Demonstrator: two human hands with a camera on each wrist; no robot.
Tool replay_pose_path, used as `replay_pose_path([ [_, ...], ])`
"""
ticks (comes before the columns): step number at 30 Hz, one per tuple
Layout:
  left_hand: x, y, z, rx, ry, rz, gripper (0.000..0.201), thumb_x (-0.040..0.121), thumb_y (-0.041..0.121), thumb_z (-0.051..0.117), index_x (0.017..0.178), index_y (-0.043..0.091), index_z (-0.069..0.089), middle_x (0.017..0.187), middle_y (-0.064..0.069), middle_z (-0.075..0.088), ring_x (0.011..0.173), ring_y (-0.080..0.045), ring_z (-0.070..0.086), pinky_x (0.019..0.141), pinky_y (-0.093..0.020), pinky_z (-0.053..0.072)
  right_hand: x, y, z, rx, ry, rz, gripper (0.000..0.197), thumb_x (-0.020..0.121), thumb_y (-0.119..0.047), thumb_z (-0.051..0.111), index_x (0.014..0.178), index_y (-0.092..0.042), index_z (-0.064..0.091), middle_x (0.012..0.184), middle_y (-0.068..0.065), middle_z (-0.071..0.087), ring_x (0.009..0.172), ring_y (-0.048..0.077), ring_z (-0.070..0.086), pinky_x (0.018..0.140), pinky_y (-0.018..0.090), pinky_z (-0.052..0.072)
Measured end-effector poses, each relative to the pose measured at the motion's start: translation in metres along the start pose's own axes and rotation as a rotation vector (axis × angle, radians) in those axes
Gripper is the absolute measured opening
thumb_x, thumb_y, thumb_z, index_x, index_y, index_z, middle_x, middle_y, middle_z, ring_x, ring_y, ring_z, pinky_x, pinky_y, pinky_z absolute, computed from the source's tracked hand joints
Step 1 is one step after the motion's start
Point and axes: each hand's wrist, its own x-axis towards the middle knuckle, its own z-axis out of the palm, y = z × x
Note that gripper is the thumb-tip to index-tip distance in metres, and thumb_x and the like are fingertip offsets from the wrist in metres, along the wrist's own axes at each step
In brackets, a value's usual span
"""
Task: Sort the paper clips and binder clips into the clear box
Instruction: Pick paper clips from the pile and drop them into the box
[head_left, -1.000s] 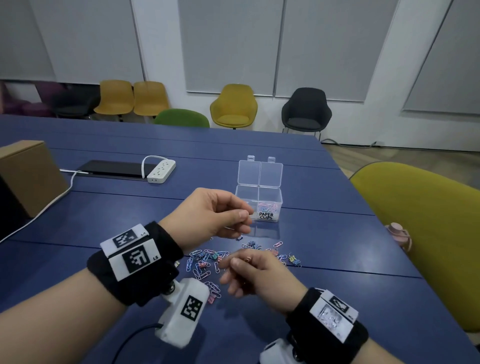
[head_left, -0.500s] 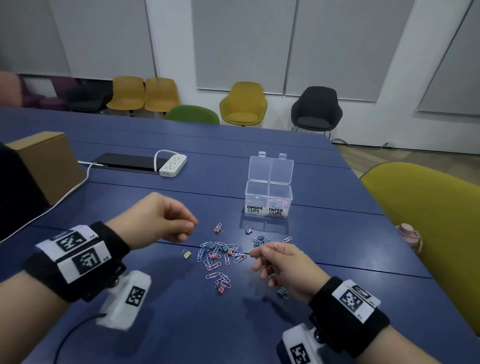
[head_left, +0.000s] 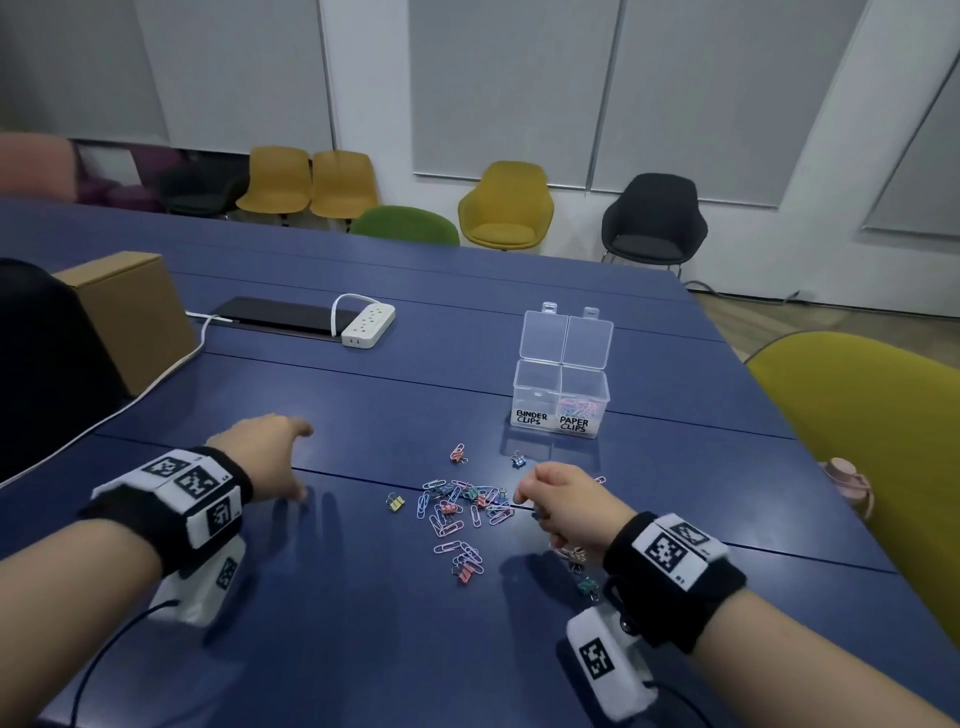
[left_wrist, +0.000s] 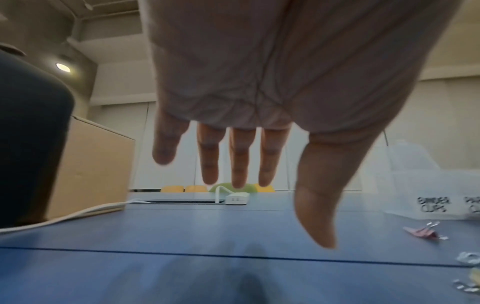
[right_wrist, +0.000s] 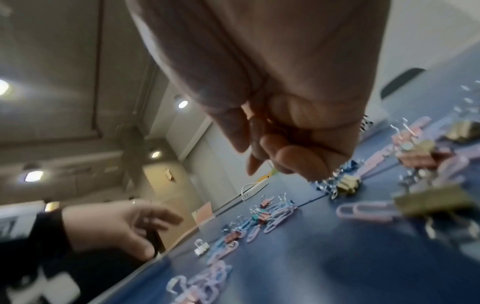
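Observation:
The clear box (head_left: 560, 366) stands open on the blue table, its left half labelled BINDER CLIPS and its right half PAPER CLIPS. Some paper clips (head_left: 579, 406) lie in the right half. A loose pile of pastel paper clips and small binder clips (head_left: 462, 506) lies in front of it. My right hand (head_left: 519, 498) is at the pile's right edge, fingers curled, thumb and forefinger pinching a paper clip. My left hand (head_left: 291, 457) hovers left of the pile with nothing in it. In the left wrist view its fingers (left_wrist: 239, 164) hang straight.
A yellow binder clip (head_left: 395, 502), a pink one (head_left: 457, 453) and a blue one (head_left: 517, 459) lie apart from the pile. More binder clips (head_left: 574, 555) lie under my right wrist. A cardboard box (head_left: 130, 312), a power strip (head_left: 369, 325), its white cable (head_left: 156, 384) and a yellow chair (head_left: 857, 441) surround the spot.
My left hand has drawn back from the clear box, moved left and down toward the table, and spread its fingers. My right hand has stayed at the pile's right edge.

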Motion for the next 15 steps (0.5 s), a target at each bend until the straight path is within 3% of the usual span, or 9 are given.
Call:
replay_pose_path([
  [1, 0.001, 0.007, -0.001, 0.011, 0.034, 0.016, 0.064, 0.069, 0.040, 0.077, 0.127, 0.033, 0.051, 0.135, 0.003, 0.051, 0.123, -0.022, 0.050, 0.100, -0.038, 0.043, 0.003, -0.004, 0.000, -0.213, 0.001, -0.041, 0.015, 0.092, -0.019, 0.049, 0.078, -0.017, 0.053, 0.066, -0.002, 0.047, 0.056, 0.013, 0.043, 0.054, 0.026, 0.036],
  [3, -0.001, 0.024, -0.005, 0.035, 0.107, 0.031, 0.022, 0.072, 0.042, 0.073, 0.091, 0.035, 0.062, 0.121, 0.006, 0.055, 0.117, -0.021, 0.050, 0.105, -0.044, 0.037, 0.008, -0.012, 0.002, -0.584, -0.051, -0.105, 0.010, 0.090, -0.025, 0.055, 0.091, -0.016, 0.057, 0.085, 0.000, 0.057, 0.079, 0.018, 0.053, 0.068, 0.027, 0.040],
  [4, -0.001, 0.033, -0.006, 0.053, 0.118, 0.041, 0.018, 0.073, 0.047, 0.070, 0.075, 0.032, 0.061, 0.114, 0.007, 0.055, 0.115, -0.021, 0.048, 0.109, -0.049, 0.030, 0.010, -0.016, 0.003, -0.726, -0.096, -0.105, 0.018, 0.089, -0.027, 0.057, 0.101, -0.014, 0.057, 0.094, 0.003, 0.059, 0.088, 0.021, 0.056, 0.072, 0.027, 0.040],
  [6, 0.000, 0.051, -0.004, 0.103, 0.093, 0.080, 0.031, 0.071, 0.057, 0.067, 0.064, 0.029, 0.056, 0.107, 0.009, 0.053, 0.113, -0.019, 0.045, 0.110, -0.056, 0.020, 0.016, -0.020, 0.006, -0.914, -0.173, -0.085, 0.032, 0.086, -0.029, 0.062, 0.113, -0.014, 0.052, 0.110, 0.008, 0.061, 0.102, 0.026, 0.057, 0.076, 0.029, 0.040],
  [8, -0.001, 0.068, -0.003, 0.091, 0.089, 0.177, 0.029, 0.070, 0.056, 0.069, 0.067, 0.029, 0.057, 0.105, 0.010, 0.053, 0.110, -0.016, 0.047, 0.109, -0.052, 0.025, 0.022, -0.022, 0.010, -1.005, -0.194, -0.111, 0.035, 0.084, -0.021, 0.063, 0.115, -0.014, 0.049, 0.114, 0.011, 0.061, 0.105, 0.030, 0.057, 0.075, 0.029, 0.040],
  [9, 0.000, 0.075, -0.001, 0.061, 0.083, 0.242, 0.023, 0.070, 0.051, 0.070, 0.072, 0.030, 0.060, 0.105, 0.009, 0.055, 0.110, -0.016, 0.051, 0.105, -0.044, 0.034, 0.025, -0.022, 0.012, -1.031, -0.192, -0.140, 0.033, 0.083, -0.017, 0.061, 0.114, -0.014, 0.049, 0.113, 0.012, 0.061, 0.105, 0.032, 0.057, 0.073, 0.029, 0.040],
  [11, 0.003, 0.089, 0.001, -0.007, 0.020, 0.358, 0.021, 0.073, 0.036, 0.073, 0.091, 0.030, 0.064, 0.110, 0.008, 0.057, 0.109, -0.016, 0.056, 0.088, -0.030, 0.045, 0.029, -0.023, 0.014, -1.067, -0.185, -0.185, 0.030, 0.083, -0.010, 0.056, 0.112, -0.015, 0.049, 0.112, 0.014, 0.062, 0.102, 0.033, 0.059, 0.071, 0.030, 0.040],
  [13, 0.008, 0.101, 0.004, -0.037, -0.068, 0.423, 0.041, 0.073, 0.021, 0.074, 0.112, 0.024, 0.061, 0.119, 0.004, 0.057, 0.111, -0.018, 0.056, 0.086, -0.028, 0.047, 0.031, -0.025, 0.016, -1.096, -0.195, -0.215, 0.030, 0.083, -0.009, 0.055, 0.113, -0.015, 0.050, 0.113, 0.014, 0.063, 0.102, 0.032, 0.059, 0.070, 0.028, 0.039],
  [15, 0.011, 0.112, 0.005, -0.013, -0.136, 0.468, 0.055, 0.072, 0.011, 0.074, 0.123, 0.020, 0.056, 0.124, 0.001, 0.057, 0.112, -0.019, 0.056, 0.086, -0.027, 0.046, 0.032, -0.028, 0.017, -1.129, -0.201, -0.232, 0.030, 0.085, -0.010, 0.057, 0.114, -0.013, 0.053, 0.115, 0.013, 0.063, 0.106, 0.031, 0.059, 0.070, 0.027, 0.038],
])
